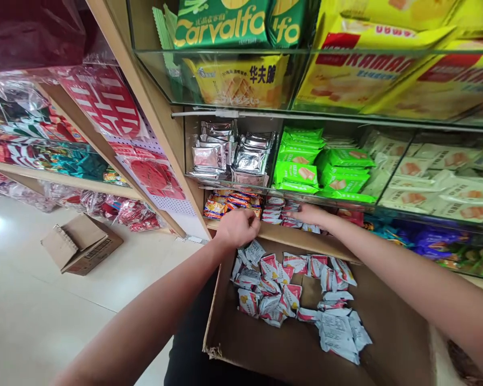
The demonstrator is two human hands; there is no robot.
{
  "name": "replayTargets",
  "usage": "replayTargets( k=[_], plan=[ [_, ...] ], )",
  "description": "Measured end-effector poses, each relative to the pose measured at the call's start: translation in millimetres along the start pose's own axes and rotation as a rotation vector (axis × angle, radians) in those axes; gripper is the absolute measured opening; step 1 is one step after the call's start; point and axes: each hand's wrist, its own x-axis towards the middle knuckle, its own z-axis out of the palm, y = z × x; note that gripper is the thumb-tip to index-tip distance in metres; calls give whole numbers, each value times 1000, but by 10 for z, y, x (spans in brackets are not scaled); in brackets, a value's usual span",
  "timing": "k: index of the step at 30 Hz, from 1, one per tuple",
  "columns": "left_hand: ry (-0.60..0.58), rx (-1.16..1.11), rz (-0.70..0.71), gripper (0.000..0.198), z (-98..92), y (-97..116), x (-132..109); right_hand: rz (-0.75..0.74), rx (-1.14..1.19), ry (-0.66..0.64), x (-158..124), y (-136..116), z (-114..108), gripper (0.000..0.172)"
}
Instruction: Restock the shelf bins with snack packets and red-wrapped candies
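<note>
My right hand [308,215] reaches into the low shelf compartment. Its outstretched fingers lie against a row of small white-and-pink snack packets [272,212]. Curled closed, my left hand [240,228] is at the back left corner of a large cardboard box [257,351], beside orange snack packets [215,208]. Whatever its fingers hold, if anything, is hidden. Loose white-and-pink packets [270,305] are scattered inside the box, some face up and some showing their printed backs.
Above are silver packets [251,159], green packets [298,163] and pale wafer packets [416,169] behind glass dividers. A glass ledge [225,96] overhangs them, carrying larger yellow bags [358,64]. A small open carton [88,249] stands on the floor at left.
</note>
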Motion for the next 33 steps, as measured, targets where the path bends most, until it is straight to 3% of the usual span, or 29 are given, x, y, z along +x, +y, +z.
replayTargets(
  k=[3,5,6,7,9,10,11,14,17,21,24,27,33],
  plan=[
    [18,19,17,33,4,10,-13,-139,-139,-42,-558,-86,-227,37],
    [28,23,24,32,9,17,-20,-358,-159,152,-1064,-172,-251,29],
    [33,25,24,32,12,21,-23,-478,-134,254,-1327,-202,-198,25],
    [35,28,23,32,14,26,-25,-577,-103,270,-1573,-213,-96,20],
    [36,38,16,32,15,36,-30,-735,-88,114,-1946,-156,240,15],
    [33,43,10,32,13,41,-34,-732,-100,22,-2047,-87,455,16],
    [29,49,3,32,10,47,-38,-666,-95,-28,-2085,3,680,19],
    [27,69,-4,34,-1,61,-58,-394,-35,50,-1896,298,1275,28],
    [43,93,7,36,-12,71,-78,-173,46,135,-1555,451,1578,39],
    [54,118,-12,37,-23,81,-90,-7,129,137,-1329,399,1661,37],
    [55,124,-15,38,-26,86,-94,50,167,106,-1312,333,1684,23],
    [51,124,-17,39,-18,81,-90,61,239,125,-1358,317,1692,20],
    [106,43,22,32,-25,25,-40,99,833,358,-1680,211,1427,23]
  ],
)
